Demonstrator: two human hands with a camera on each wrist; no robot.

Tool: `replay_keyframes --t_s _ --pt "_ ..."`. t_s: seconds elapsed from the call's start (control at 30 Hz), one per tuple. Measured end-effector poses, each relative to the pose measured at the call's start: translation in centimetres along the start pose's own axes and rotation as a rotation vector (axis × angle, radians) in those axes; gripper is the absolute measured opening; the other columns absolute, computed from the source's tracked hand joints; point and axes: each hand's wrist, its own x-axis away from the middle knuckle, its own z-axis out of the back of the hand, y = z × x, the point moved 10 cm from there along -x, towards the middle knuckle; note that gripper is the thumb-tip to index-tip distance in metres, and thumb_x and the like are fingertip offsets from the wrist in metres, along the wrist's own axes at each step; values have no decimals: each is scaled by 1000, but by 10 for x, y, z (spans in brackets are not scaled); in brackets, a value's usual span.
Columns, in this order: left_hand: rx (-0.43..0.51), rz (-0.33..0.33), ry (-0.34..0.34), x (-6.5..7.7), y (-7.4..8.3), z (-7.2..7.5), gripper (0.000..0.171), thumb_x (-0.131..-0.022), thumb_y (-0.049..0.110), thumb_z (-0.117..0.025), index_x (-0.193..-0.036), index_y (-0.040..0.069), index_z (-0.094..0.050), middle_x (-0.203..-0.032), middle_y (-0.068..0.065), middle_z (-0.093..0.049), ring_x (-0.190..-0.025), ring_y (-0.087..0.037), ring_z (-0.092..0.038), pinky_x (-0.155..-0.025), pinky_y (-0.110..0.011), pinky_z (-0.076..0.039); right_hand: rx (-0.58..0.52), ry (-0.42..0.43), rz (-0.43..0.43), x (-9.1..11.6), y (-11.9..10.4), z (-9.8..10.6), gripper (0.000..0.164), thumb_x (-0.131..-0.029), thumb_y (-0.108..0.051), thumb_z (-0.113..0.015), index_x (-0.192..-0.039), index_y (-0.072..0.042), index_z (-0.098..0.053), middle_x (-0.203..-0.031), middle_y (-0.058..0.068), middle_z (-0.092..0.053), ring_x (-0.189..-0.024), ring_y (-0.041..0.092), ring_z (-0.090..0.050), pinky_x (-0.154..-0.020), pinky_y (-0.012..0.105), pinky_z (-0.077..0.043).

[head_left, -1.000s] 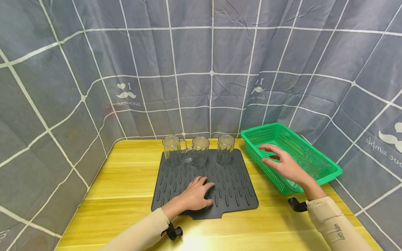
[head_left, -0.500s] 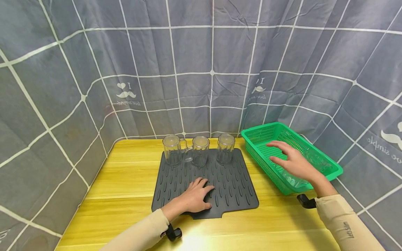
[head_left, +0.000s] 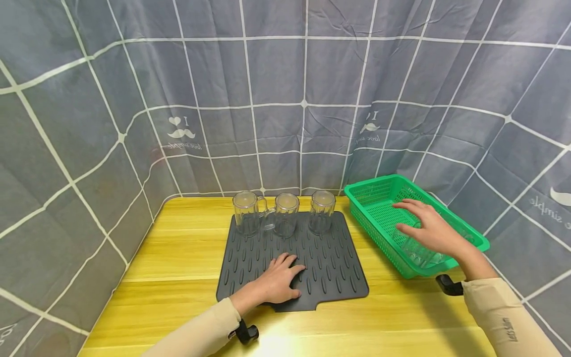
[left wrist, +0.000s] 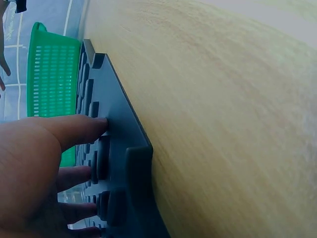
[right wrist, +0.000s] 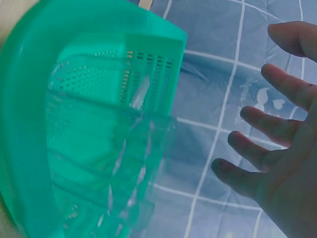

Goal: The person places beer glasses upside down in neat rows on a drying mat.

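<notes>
My left hand (head_left: 277, 283) rests with spread fingers on the front part of a dark grey drying mat (head_left: 330, 277); in the left wrist view its thumb and fingertips touch the ridged surface. My right hand (head_left: 430, 229) hovers over a green plastic basket (head_left: 372, 225), fingers apart and holding nothing. Clear glass mugs (right wrist: 109, 144) lie inside the basket below that hand, partly hidden by it in the head view. Along the mat's back edge stand three more glass mugs: a left one (head_left: 246, 214), a middle one (head_left: 286, 216) and a right one (head_left: 321, 213).
The mat lies on a yellow wood-grain table (head_left: 178, 258). Grey curtains (head_left: 276, 129) with white grid lines enclose the table at the back and both sides. The basket's raised rim (head_left: 484, 243) stands right of the mat.
My right hand has moved to the right, from the basket's left side to farther over its inside. The left hand stays on the mat, and the mugs have not moved.
</notes>
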Motion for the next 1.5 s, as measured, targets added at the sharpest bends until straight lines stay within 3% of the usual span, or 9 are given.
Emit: replay_keyframes --t_s 0.4,1.0,1.23,1.5 --pt "-17 10 3 -1 0 0 62 -92 40 -72 -148 21 -52 -161 -13 -34 -152 -38 -23 -117 -62 -28 55 9 13 7 13 11 55 -98 -26 -68 -145 -3 -50 -151 30 -37 -137 57 -32 -99 72 -33" --pt "-8 23 -1 0 0 -1 62 -92 40 -72 -148 22 -52 -161 -12 -33 -152 -37 -22 -118 -62 -27 76 -39 -45 15 29 9 58 -96 -25 -69 -143 2 -49 -148 35 -37 -135 62 -28 -105 77 -17" --pt "-6 13 1 -1 -2 -2 62 -92 40 -72 -149 22 -51 -161 -12 -33 -152 -37 -23 -117 -62 -27 105 -54 -43 17 34 3 59 -95 -25 -71 -142 2 -50 -148 37 -38 -134 60 -34 -98 75 -33" --pt "-2 8 -4 -1 -1 -3 62 -92 40 -72 -148 22 -51 -161 -12 -33 -152 -37 -23 -117 -62 -27 90 -49 -26 19 34 -1 58 -95 -25 -71 -142 4 -51 -146 36 -41 -134 59 -34 -99 74 -35"
